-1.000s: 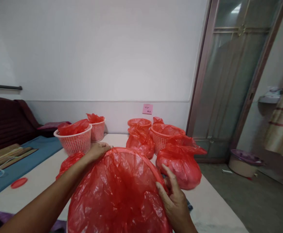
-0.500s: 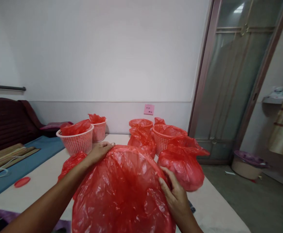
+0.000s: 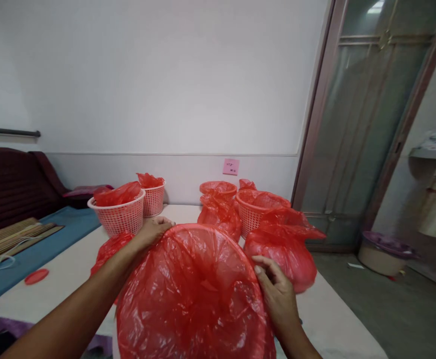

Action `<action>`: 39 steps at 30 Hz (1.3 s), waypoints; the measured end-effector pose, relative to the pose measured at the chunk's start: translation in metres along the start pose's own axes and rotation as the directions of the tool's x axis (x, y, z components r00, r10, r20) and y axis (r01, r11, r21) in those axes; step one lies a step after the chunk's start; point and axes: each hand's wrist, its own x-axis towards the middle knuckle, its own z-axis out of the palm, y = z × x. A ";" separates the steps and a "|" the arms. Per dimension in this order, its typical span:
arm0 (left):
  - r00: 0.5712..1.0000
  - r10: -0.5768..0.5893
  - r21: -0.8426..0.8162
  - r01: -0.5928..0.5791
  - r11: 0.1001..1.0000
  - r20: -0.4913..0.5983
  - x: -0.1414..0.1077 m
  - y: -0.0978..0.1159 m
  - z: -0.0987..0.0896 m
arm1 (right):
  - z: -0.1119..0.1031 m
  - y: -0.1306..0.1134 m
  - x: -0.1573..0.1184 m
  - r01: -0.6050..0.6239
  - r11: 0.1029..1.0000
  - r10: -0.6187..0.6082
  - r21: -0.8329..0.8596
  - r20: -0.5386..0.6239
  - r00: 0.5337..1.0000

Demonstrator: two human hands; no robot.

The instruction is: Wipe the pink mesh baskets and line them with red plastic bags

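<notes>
A red bag [image 3: 180, 284] was held over a round rim [image 3: 199, 227], low at centre.
The rim's far left was pinched by the left hand [image 3: 154, 230]; the right hand [image 3: 278, 294] had been shifted slightly outward since the earlier frame, its grip impossible to tell. Rightward, white surface [image 3: 333, 319] was exposed to its edge.

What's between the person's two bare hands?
A round container lined with shiny red plastic fills that stretch in the head view, its rim running from the left hand to the right hand.
</notes>
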 end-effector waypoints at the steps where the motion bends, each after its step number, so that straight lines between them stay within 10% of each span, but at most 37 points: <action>1: 1.000 -0.002 0.000 0.002 1.000 -0.004 0.000 0.000 0.000 | 0.000 0.000 0.002 -0.022 1.000 0.021 0.016 0.022 1.000; 7: 0.999 -0.011 0.016 0.011 1.000 -0.043 0.009 -0.009 -0.004 | -0.004 0.000 0.004 -0.131 0.991 0.119 0.035 0.230 0.966; 17: 1.000 -0.017 -0.051 0.017 0.999 0.002 0.012 0.008 0.015 | -0.001 -0.002 0.007 0.292 0.864 -0.231 -0.409 0.192 0.954; 29: 0.967 -0.239 -0.295 0.256 0.921 0.092 -0.007 -0.025 -0.003 | -0.018 0.015 0.036 -0.017 0.925 0.009 -0.380 -0.023 1.000; 39: 0.993 -0.088 -0.193 0.071 0.979 -0.080 -0.032 -0.024 0.002 | -0.015 0.022 0.048 -0.052 0.903 0.069 -0.427 0.024 0.997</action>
